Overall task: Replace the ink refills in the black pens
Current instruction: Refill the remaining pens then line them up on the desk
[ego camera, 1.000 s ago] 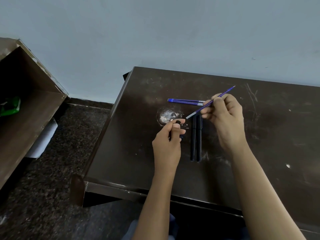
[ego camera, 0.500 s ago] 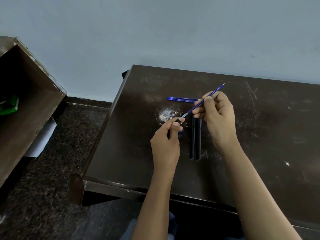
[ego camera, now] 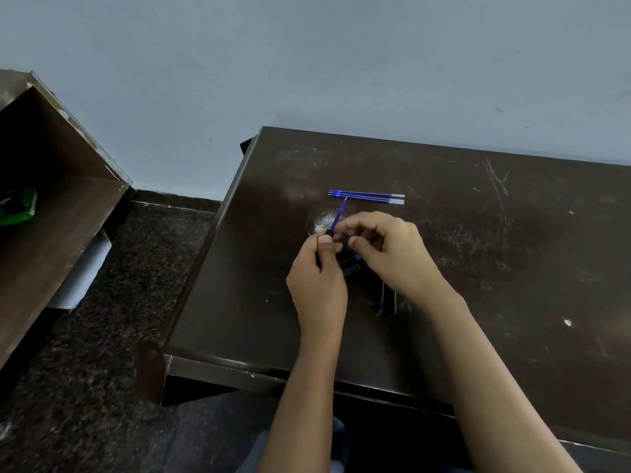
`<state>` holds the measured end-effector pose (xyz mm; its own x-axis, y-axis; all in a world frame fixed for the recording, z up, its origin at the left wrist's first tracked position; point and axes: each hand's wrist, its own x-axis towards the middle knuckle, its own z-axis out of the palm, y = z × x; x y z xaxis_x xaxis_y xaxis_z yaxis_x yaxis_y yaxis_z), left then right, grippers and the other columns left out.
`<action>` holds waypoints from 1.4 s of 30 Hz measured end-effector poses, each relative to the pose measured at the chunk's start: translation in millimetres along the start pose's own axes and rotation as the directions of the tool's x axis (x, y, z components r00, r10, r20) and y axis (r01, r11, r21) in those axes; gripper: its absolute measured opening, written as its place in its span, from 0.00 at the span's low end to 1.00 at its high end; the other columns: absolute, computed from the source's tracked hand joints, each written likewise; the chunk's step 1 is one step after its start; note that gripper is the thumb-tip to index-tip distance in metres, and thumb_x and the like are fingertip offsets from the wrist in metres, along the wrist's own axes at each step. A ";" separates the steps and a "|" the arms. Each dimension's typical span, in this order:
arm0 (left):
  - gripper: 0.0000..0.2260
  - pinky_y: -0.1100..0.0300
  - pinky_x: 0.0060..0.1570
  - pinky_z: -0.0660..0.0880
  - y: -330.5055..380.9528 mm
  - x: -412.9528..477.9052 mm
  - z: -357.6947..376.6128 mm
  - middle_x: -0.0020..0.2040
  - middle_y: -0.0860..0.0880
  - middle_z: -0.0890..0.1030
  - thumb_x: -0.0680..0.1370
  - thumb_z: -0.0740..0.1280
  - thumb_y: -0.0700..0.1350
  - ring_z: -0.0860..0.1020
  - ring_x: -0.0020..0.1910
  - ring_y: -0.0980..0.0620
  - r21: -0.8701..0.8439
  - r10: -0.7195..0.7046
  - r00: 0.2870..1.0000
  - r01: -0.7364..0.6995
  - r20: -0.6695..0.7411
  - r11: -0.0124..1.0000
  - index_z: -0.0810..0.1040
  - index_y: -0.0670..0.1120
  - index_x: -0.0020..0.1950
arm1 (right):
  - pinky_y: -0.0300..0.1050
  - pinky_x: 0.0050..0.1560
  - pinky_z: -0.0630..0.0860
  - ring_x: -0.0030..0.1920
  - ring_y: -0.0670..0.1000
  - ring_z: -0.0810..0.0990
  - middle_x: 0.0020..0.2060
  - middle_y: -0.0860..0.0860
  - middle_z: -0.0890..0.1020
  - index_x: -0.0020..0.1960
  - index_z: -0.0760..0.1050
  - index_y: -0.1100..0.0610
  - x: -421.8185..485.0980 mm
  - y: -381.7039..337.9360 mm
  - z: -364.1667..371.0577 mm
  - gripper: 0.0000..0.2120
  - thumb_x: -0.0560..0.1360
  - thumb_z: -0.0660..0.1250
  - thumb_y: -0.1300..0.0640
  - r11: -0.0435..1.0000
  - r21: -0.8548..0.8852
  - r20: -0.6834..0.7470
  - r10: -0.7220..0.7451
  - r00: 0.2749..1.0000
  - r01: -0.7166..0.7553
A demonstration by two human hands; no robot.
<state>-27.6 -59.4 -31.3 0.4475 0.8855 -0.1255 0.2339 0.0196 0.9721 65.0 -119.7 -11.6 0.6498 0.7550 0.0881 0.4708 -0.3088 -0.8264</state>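
My left hand (ego camera: 316, 278) grips a black pen barrel (ego camera: 328, 232) upright over the dark table (ego camera: 478, 268). A blue refill (ego camera: 338, 215) sticks out of the barrel's top, tip pointing up and away. My right hand (ego camera: 392, 254) sits just right of it, fingertips curled close to the refill's base; whether it pinches the refill is hidden. Two blue refills (ego camera: 367, 197) lie side by side farther back. Black pen parts (ego camera: 351, 264) lie between my hands, and two black pens (ego camera: 386, 300) show under my right wrist.
A whitish scuff (ego camera: 322, 221) marks the tabletop behind my hands. A brown wooden shelf unit (ego camera: 51, 206) stands at the left with a green item (ego camera: 17, 206) inside. Dark speckled floor (ego camera: 102, 336) lies between it and the table. A blue-grey wall is behind.
The refill, held slanted in my right hand before, now stands in the barrel that my left hand holds. My right hand has come down and left, close to my left hand.
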 end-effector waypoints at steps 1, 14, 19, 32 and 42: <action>0.13 0.79 0.41 0.68 -0.3 0.4 0.0 0.43 0.55 0.82 0.82 0.56 0.47 0.76 0.43 0.69 -0.003 -0.011 1.000 0.011 -0.015 1.000 0.81 0.48 0.52 | 0.27 0.46 0.71 0.43 0.37 0.78 0.42 0.37 0.80 0.52 0.81 0.50 0.3 0.4 1.3 0.16 0.72 0.67 0.68 0.999 -0.040 0.028 -0.019 0.999 0.021; 0.12 0.81 0.38 0.68 7.0 0.7 -3.3 0.45 0.54 0.81 0.82 0.58 0.46 0.76 0.42 0.65 -0.002 -0.047 0.995 0.047 -0.083 0.999 0.78 0.50 0.60 | 0.51 0.61 0.69 0.57 0.54 0.69 0.57 0.51 0.76 0.60 0.77 0.52 -0.8 10.3 10.6 0.16 0.73 0.68 0.61 0.856 -0.514 0.271 0.098 0.958 0.057; 0.12 0.76 0.40 0.69 6.4 0.8 -4.5 0.44 0.57 0.80 0.82 0.58 0.45 0.78 0.48 0.61 -0.002 -0.050 0.997 0.050 -0.060 0.999 0.78 0.53 0.59 | 0.51 0.57 0.71 0.53 0.53 0.72 0.50 0.50 0.77 0.52 0.77 0.52 0.2 13.6 9.2 0.09 0.72 0.70 0.59 0.873 -0.484 0.246 0.081 0.966 0.050; 0.11 0.72 0.41 0.65 9.0 -3.3 -4.0 0.45 0.55 0.80 0.82 0.58 0.46 0.76 0.47 0.64 0.017 -0.114 0.993 0.113 0.039 0.993 0.75 0.62 0.52 | 0.37 0.43 0.78 0.36 0.42 0.81 0.36 0.50 0.82 0.53 0.78 0.62 6.9 -10.1 -14.2 0.06 0.77 0.65 0.64 0.754 0.648 -0.289 0.376 0.880 -0.109; 0.11 0.68 0.44 0.68 5.7 -3.0 -1.7 0.44 0.55 0.81 0.82 0.59 0.46 0.77 0.46 0.62 0.050 -0.093 0.993 0.090 0.075 0.995 0.78 0.60 0.52 | 0.36 0.41 0.77 0.36 0.44 0.79 0.38 0.53 0.82 0.54 0.78 0.64 8.4 -5.7 -11.3 0.07 0.77 0.65 0.64 0.701 0.706 -0.289 0.415 0.863 -0.101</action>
<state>-29.1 -61.2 -25.0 0.4868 0.8426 -0.2302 0.3162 0.0757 0.9457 74.5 -118.1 0.1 0.9285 0.3558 -0.1060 -0.1563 0.1156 -0.9809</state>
